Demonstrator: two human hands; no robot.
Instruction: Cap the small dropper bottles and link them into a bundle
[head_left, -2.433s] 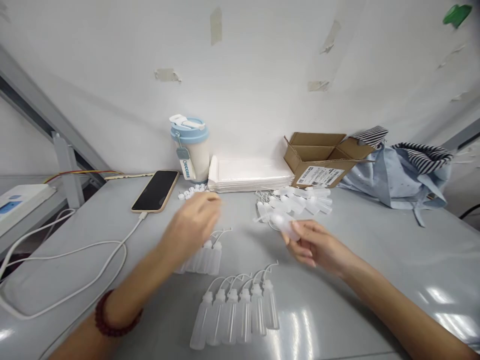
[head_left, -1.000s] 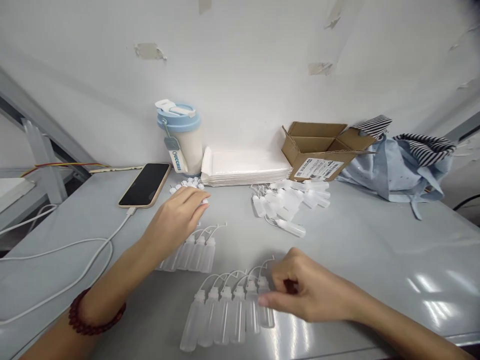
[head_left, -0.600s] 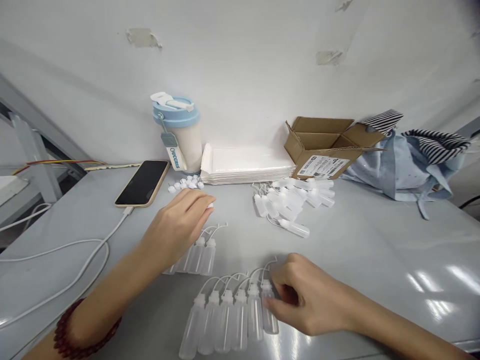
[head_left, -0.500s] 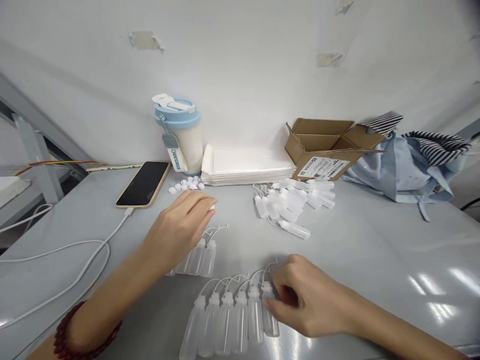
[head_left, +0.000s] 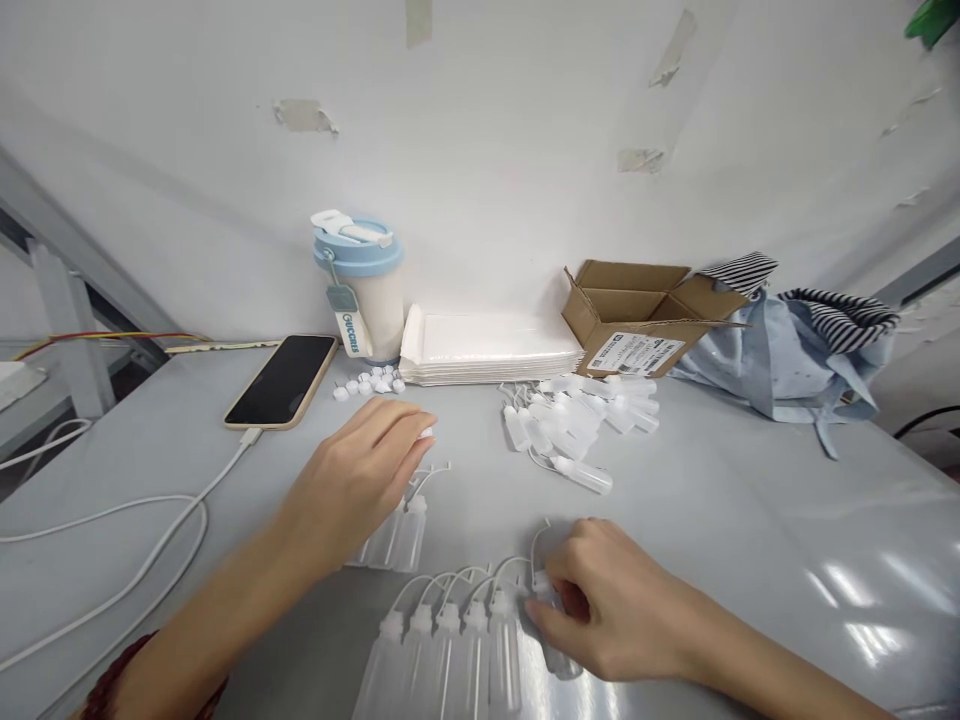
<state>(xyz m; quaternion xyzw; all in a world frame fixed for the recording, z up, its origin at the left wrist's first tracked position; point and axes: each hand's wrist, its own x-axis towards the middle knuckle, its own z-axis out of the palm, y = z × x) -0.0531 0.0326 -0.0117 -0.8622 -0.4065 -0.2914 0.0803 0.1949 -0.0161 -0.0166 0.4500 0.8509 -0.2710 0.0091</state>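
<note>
Your right hand has its fingers curled, pinching the end bottle of the near row of small clear plastic dropper bottles, which lie side by side, long axes running away from you, thin capped tips toward the wall. Right of that row the grey table is open. Your left hand rests loosely curled on a second row of the same clear bottles just behind.

A table against a wall, holding a row of bottles at the near edge, a second row behind and left, a loose pile right of centre; phone, cup, tray stack and box line the back
</note>
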